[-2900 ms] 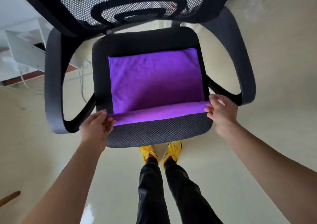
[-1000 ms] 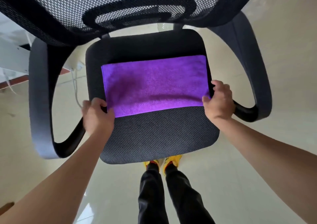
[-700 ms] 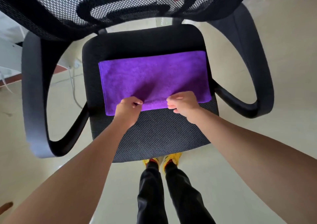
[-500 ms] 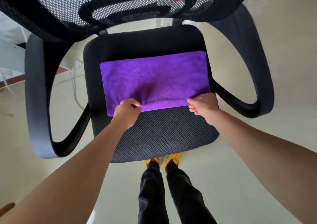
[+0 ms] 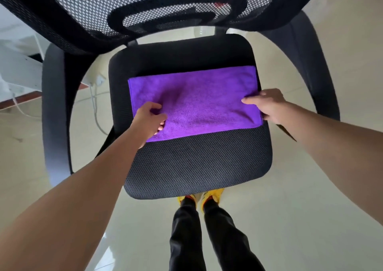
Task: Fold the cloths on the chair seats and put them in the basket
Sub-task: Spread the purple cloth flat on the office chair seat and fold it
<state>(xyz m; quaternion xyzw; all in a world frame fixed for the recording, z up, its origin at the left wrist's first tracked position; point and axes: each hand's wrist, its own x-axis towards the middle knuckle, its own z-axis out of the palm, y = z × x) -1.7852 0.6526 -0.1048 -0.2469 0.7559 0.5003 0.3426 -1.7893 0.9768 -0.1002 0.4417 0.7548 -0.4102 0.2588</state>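
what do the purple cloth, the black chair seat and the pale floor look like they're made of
The purple folded cloth looks like microfibre or terry: matte, with a fuzzy nap. The black chair seat seems mesh fabric over padding: its front shows a fine dimpled weave. The pale floor looks like polished tile or stone, glossy with reflections; which, I cannot tell.

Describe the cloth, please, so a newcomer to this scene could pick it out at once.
Start at the black mesh-backed office chair and look at its seat. A flat rectangular cloth lies across the seat's middle, a left hand and right hand at its ends. It alone is bright purple against the dark seat.
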